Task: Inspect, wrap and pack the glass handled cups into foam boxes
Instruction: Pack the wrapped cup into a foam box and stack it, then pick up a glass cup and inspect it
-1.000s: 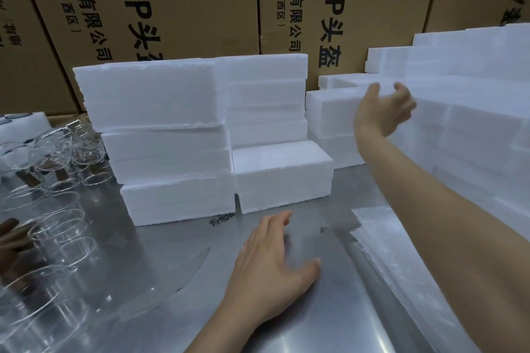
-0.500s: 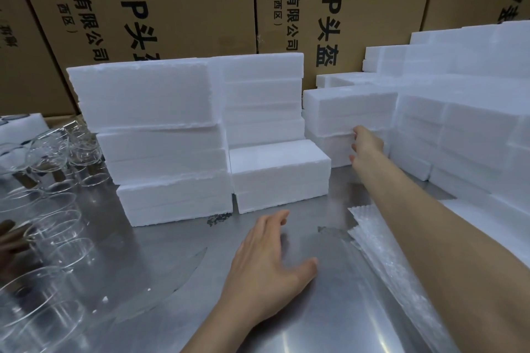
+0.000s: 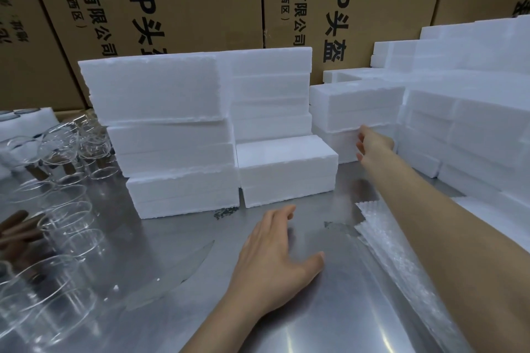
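Fetching a foam box
Right hand point(image 3: 374, 145) grasps a white rectangular foam box point(image 3: 341, 146) at the steel tabletop's point(image 3: 329, 309) far edge; left hand point(image 3: 275, 264) rests flat, released. Next, likely pull it clear.

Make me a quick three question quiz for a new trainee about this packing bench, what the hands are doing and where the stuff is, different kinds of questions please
1. True or false: the left hand is holding a glass cup.
2. Multiple choice: the right hand reaches to A) the glass cups, B) a foam box low in the stack at the back, C) the cardboard cartons.
3. Fill in: the sheets of bubble wrap lie on the ____ side of the steel table.

Key
1. False: it lies flat and open on the table.
2. B.
3. Right, under the right forearm.
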